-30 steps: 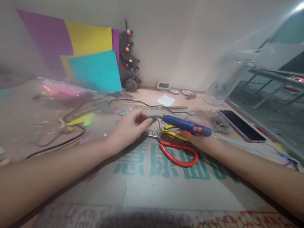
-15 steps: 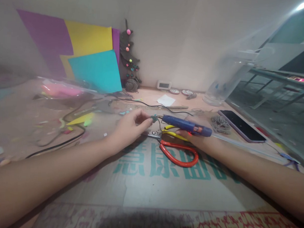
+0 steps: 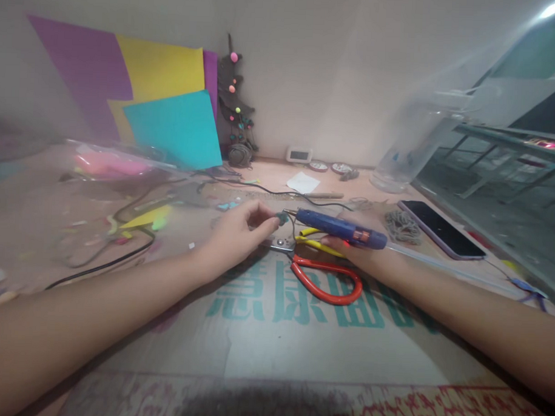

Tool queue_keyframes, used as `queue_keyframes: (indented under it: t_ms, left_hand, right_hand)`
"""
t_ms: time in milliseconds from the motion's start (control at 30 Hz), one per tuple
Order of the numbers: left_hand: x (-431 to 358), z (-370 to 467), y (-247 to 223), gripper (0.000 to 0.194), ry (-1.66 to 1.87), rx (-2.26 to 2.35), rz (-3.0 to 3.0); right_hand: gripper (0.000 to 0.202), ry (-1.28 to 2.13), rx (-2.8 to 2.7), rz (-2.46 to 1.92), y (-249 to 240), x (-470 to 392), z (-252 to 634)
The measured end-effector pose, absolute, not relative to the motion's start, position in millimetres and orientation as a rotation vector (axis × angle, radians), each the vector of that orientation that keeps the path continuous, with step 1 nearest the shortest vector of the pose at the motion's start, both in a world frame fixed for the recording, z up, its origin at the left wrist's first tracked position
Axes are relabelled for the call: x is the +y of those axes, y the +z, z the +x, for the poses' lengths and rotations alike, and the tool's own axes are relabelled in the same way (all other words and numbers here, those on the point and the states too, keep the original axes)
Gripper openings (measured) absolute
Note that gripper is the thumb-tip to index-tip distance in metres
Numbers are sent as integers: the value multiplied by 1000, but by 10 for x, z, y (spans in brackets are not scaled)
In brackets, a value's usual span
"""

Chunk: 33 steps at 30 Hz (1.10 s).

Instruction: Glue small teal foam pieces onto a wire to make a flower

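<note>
My left hand pinches a small dark teal piece between thumb and fingertips. A thin dark cord hangs by the piece. My right hand is wrapped round a blue hot glue gun, which points left with a clear glue stick out of its back end. The metal nozzle is right by the teal piece; I cannot tell whether they touch. Below the hands lie red-handled scissors, with their blades partly hidden by my left hand. A yellow-handled tool lies under the glue gun.
A phone and a bundle of grey cord lie at the right. Behind stand a decorated dark tree shape, coloured sheets, a small white display and a clear plastic jug. A black cable and scraps lie left.
The teal piece has tilted and shifted down very slightly at the nozzle. Both hands keep their hold and nearly the same place.
</note>
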<state>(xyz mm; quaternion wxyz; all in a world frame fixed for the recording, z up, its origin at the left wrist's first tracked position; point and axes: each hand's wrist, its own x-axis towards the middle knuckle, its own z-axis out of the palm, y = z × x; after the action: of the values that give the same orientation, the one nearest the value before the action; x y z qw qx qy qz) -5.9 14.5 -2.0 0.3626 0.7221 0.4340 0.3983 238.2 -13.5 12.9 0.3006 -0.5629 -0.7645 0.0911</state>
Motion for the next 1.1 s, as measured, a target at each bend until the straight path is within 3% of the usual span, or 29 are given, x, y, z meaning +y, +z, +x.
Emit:
queue_keyframes:
  t_ms: [533,800,1100]
  left_hand:
    - [141,-67,-9,23,1046,1136,1784]
    - [150,-64,-7,20,1087,1131,1752]
    - [209,-56,-81,18,1114,1092,1696]
  right_hand:
    - [30,250,-2003,-1532,129,-109,2376]
    - [29,181,-2094,-1331,88,-98,2431]
    - [21,388,-1844,-1257,178,-136,2398]
